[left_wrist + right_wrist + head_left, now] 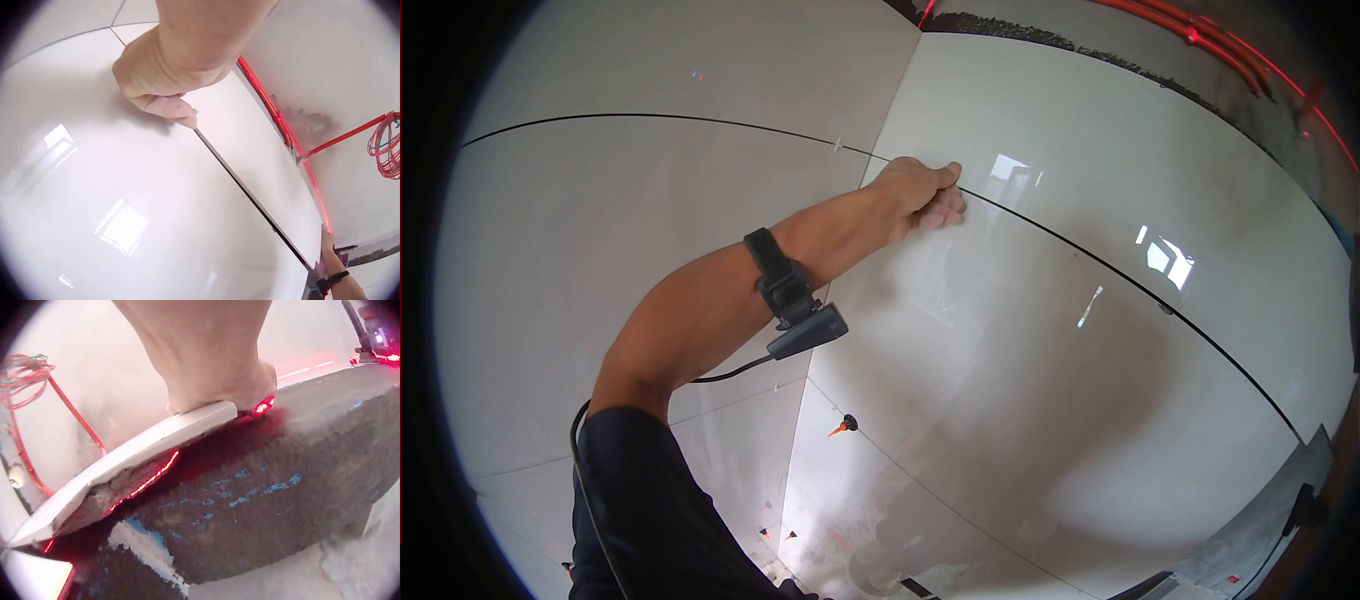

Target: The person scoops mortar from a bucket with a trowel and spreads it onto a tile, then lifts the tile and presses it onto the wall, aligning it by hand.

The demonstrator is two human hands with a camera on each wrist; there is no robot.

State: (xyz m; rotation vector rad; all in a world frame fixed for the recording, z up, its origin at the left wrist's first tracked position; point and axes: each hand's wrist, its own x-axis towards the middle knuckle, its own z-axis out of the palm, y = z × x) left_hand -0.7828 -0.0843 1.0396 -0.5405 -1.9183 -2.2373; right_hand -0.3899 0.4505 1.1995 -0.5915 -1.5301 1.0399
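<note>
My left hand (920, 195) is at the dark joint between the upper wall tile (1080, 130) and the lower wall tile (1000, 350). Its fingers are curled, thumb and fingertips right at the joint; I cannot tell whether anything is pinched between them. The left wrist view shows this hand (156, 81) from behind, with the joint running away from its fingertips. At the tile's far end, my right hand (219, 387) grips over the edge of a white tile (150, 440). Red laser light falls on a fingertip there. Its front fingers are hidden.
A small white cross spacer (838, 145) sits in the left wall's joint. Orange-tipped black fittings (847, 424) stick out lower down. Red conduit (265, 94) runs above the tiles, with coiled red wire (384, 147) farther off. Rough grey wall edge (269, 500) lies behind the tile.
</note>
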